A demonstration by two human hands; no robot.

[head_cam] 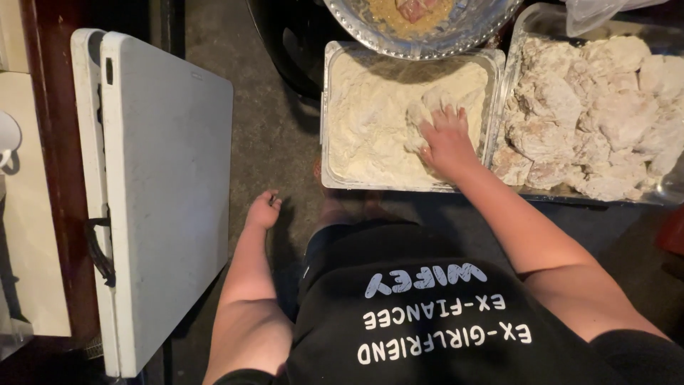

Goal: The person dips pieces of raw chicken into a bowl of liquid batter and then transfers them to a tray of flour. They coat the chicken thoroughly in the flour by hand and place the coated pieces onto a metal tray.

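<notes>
While spread flat, fingers (pixel 447 114) of right hand (pixel 447 142) pressing down on a floured piece (pixel 427 117) buried in flour, toward the right end of the foil flour tray (pixel 329 114). Left hand (pixel 263 212) hanging free beside the knee, fingers loosely curled, holding nothing, above dark floor (pixel 278 107). Just right of the flour tray, touching it, a second foil tray (pixel 514 57) heaped with coated pieces (pixel 598 114). Above the flour tray, overlapping its far edge, a metal bowl (pixel 456 39) with brownish batter and a raw piece. Well off to the left, a folded white plastic bench (pixel 167 192) lying flat, black carry handle at its near edge. Black printed shirt (pixel 427 314) at bottom.
</notes>
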